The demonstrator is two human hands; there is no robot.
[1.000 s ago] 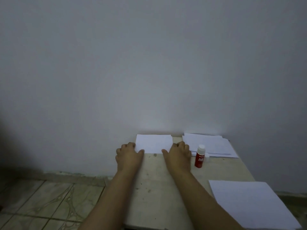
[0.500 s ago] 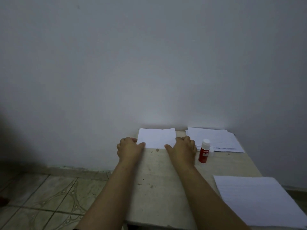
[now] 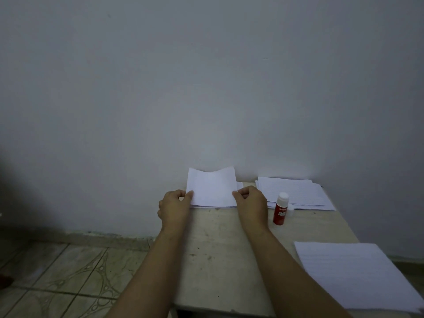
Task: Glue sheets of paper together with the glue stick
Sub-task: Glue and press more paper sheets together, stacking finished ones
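Note:
A white sheet of paper (image 3: 212,188) is tilted up against the wall at the far end of the small table (image 3: 220,260), its far edge raised and sagging in the middle. My left hand (image 3: 173,208) pinches its near left corner and my right hand (image 3: 251,206) pinches its near right corner. More white paper lies flat under it. A red glue stick (image 3: 280,211) stands upright just right of my right hand, with its loose white cap (image 3: 291,212) beside it.
A stack of lined sheets (image 3: 296,192) lies at the far right of the table against the grey wall (image 3: 206,88). Another stack of sheets (image 3: 358,275) covers the near right corner. Patterned floor tiles (image 3: 68,278) lie to the left, below the table's edge.
Both hands went from resting at the near corners of the flat sheet to pinching them, and the sheet's far edge has lifted up against the wall. The camera view shifted slightly.

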